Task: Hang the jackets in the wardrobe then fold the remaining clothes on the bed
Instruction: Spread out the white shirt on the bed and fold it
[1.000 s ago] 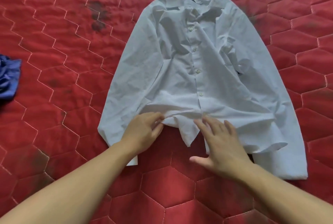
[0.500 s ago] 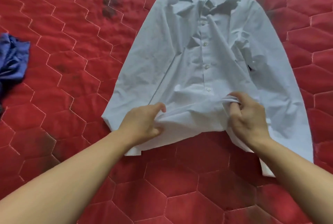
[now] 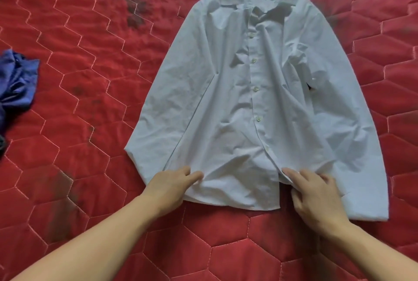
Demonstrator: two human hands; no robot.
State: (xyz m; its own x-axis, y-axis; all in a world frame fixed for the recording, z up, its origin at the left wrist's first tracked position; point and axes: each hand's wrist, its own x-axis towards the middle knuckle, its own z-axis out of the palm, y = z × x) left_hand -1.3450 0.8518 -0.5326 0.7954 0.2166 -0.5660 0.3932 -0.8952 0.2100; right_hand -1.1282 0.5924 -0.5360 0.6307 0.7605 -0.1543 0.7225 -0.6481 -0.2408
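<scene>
white shirt point(image 3: 260, 104) flat on red bed point(image 3: 90, 77) | left hand point(image 3: 169, 186) pinching hem | right hand point(image 3: 314, 194) fingers spread, pressing hem | blue cloth point(image 3: 18, 81) far left

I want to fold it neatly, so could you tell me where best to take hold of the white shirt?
Probably pinch the white shirt at its near hem corners, coming from the near side. It lies flat, front up, collar far, hem toward the left hand and right hand.
</scene>
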